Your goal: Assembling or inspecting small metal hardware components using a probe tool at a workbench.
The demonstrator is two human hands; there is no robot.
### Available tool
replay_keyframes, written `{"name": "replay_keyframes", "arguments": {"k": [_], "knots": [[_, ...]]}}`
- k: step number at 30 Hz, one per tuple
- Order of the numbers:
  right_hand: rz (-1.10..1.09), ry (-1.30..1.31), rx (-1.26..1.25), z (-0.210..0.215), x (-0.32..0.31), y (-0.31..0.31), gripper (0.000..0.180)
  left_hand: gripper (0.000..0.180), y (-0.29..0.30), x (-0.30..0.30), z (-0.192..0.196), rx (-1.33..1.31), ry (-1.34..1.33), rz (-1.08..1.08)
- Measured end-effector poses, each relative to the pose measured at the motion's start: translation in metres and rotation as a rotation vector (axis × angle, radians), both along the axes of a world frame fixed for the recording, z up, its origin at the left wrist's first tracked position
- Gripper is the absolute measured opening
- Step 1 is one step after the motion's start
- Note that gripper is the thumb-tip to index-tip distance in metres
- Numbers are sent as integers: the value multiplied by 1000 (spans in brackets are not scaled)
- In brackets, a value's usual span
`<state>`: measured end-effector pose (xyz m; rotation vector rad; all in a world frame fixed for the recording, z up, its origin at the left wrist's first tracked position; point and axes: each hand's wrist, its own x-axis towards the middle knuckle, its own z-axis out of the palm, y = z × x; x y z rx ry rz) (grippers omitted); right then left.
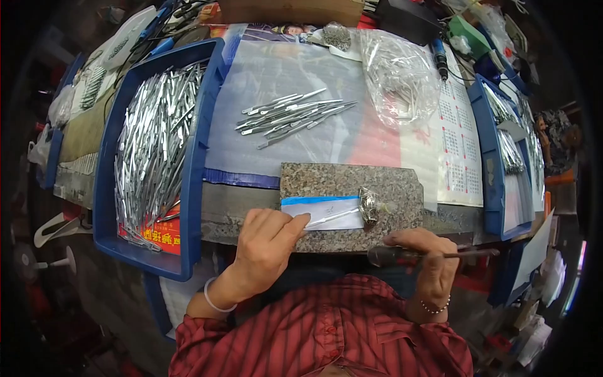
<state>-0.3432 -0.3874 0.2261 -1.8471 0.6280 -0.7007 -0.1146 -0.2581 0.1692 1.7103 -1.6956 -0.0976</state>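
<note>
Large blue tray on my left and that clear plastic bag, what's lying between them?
In the head view, a loose pile of slim metal rods lies on plastic sheeting between them.

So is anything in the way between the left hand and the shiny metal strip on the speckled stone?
Nothing I can see. The left hand is right by the left end of the metal strip, though whether they touch is unclear. The silvery clump sits by its right end, not between them.

Passage between granite slab (pixel 402 182) and metal strips (pixel 295 117), blue tray (pixel 197 157) as left barrier
</note>
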Motion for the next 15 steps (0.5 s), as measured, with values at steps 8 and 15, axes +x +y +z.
{"name": "replay_keyframes", "arguments": {"k": [8, 15], "knots": [[-17, 72, 106, -7, 15, 1, 64, 27, -4, 1, -19, -57, -279, -35], [125, -181, -457, -5, 22, -11, 24, 29, -4, 4, -16, -37, -303, -50]]}}
